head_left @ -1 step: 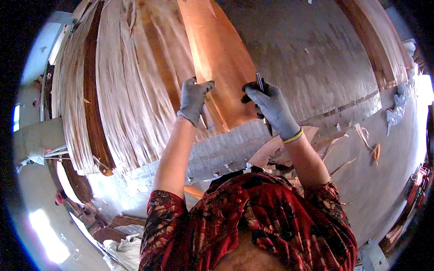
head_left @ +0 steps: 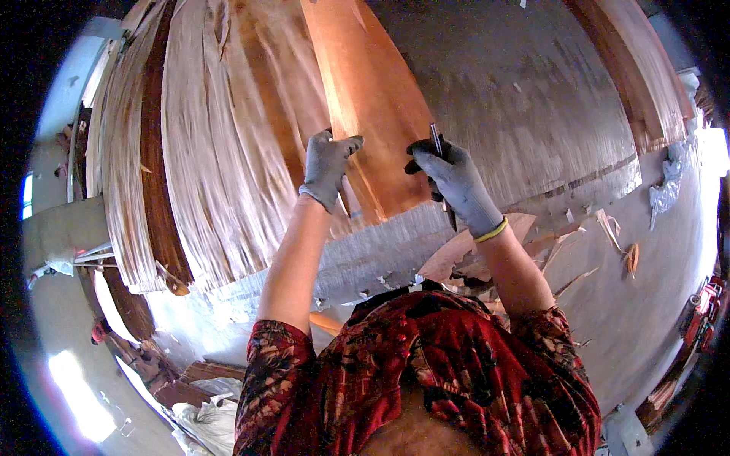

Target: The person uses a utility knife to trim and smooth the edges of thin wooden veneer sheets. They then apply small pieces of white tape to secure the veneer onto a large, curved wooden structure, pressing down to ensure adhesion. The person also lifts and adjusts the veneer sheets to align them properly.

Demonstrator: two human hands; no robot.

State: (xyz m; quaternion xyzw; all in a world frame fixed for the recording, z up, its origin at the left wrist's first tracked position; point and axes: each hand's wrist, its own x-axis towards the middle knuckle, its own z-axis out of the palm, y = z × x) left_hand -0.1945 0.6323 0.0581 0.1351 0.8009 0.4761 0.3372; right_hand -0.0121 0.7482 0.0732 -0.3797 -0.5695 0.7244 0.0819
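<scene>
My left hand (head_left: 328, 166), in a grey work glove, is closed on the edge of a thin orange-brown wood veneer sheet (head_left: 380, 99), its thumb pointing right. The sheet lies lengthwise over the work surface, beside paler veneer strips. My right hand (head_left: 450, 171), in a grey glove with dark fingertips and a yellow cuff, grips a slim metal tool (head_left: 436, 135). One end of the tool rises above the fist; its dark, pointed other end shows below. That hand is just right of the sheet's edge. The kind of tool cannot be made out for certain.
Pale, wrinkled veneer strips (head_left: 205, 144) cover the left side, with a dark brown strip (head_left: 153, 144) among them. More veneer (head_left: 620, 72) lies at the far right. Torn veneer scraps (head_left: 445, 254) are near my body. Clear plastic (head_left: 667, 182) hangs at the right edge.
</scene>
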